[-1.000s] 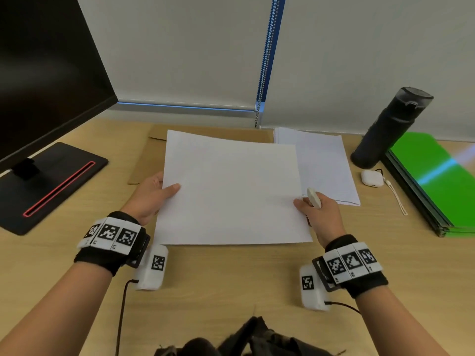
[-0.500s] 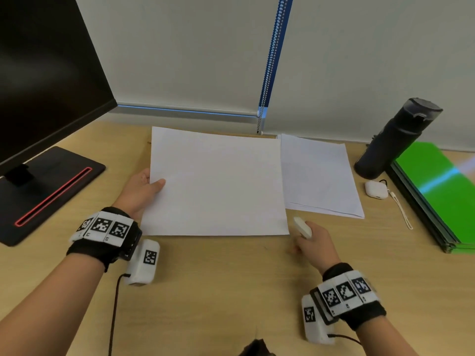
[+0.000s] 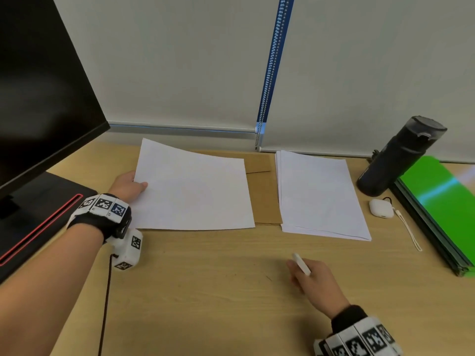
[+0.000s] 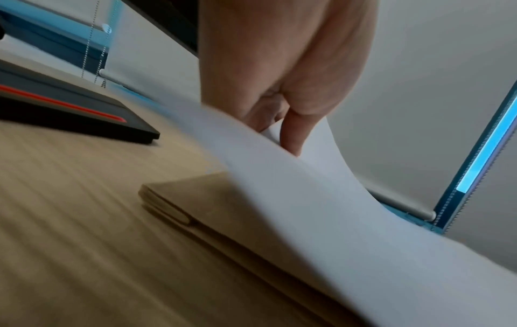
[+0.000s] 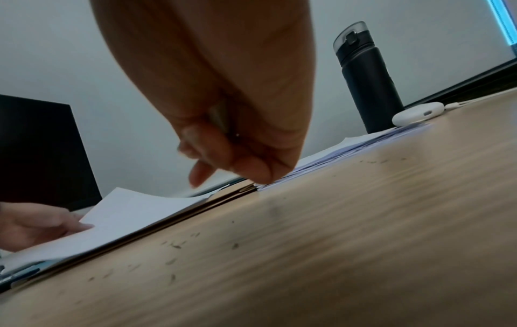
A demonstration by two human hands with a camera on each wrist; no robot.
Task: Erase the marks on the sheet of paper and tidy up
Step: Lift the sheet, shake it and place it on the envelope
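A white sheet of paper (image 3: 192, 191) lies over a brown envelope (image 3: 262, 176) at the back of the desk, its far left corner lifted. My left hand (image 3: 128, 185) pinches the sheet's left edge, thumb on top; in the left wrist view the fingers (image 4: 291, 132) hold the curved sheet (image 4: 321, 199) above the envelope (image 4: 223, 205). My right hand (image 3: 312, 278) hovers over the bare desk in front and grips a white eraser (image 3: 301, 263). Dark eraser crumbs (image 5: 173, 245) are scattered on the wood near it.
A stack of white paper (image 3: 318, 194) lies right of the envelope. A black bottle (image 3: 395, 155), a white earbud case (image 3: 381, 208) and a green folder (image 3: 442, 201) stand at the right. A black monitor (image 3: 38, 86) and its base (image 3: 38, 214) fill the left.
My right hand let go of the sheet and drew back toward me with the eraser. My left hand carried the sheet left and back, onto the envelope.
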